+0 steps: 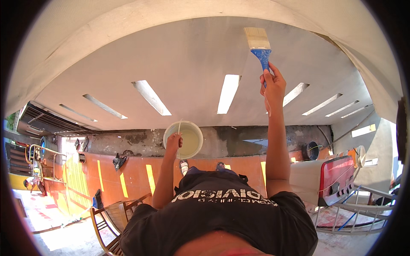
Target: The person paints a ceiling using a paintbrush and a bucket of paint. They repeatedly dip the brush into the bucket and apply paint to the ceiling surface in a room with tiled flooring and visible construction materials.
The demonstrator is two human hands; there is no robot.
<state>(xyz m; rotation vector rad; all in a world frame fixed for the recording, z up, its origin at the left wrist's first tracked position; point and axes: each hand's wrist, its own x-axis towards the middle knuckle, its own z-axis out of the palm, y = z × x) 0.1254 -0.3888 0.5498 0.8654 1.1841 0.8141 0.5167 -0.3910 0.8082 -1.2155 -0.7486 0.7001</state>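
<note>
High at the right, my right hand [273, 87] is closed around the blue handle of a wide flat paintbrush [261, 53]. Its pale bristles point up, over the grey wall [192, 64]; whether they touch it I cannot tell. Down in front of my body, my left hand [174, 141] grips the thin handle of a white bucket [201, 138]. Cloudy, pale liquid fills part of the bucket. My feet show just below it.
Narrow slots pierce the wall. A wooden chair [106, 219] stands at lower left, a black bag [119, 161] on the orange floor [132, 170]. To the right are a dark bucket [311, 150], a red-and-white bulky object [337, 177] and metal railing [354, 217]. Another person [34, 182] bends far left.
</note>
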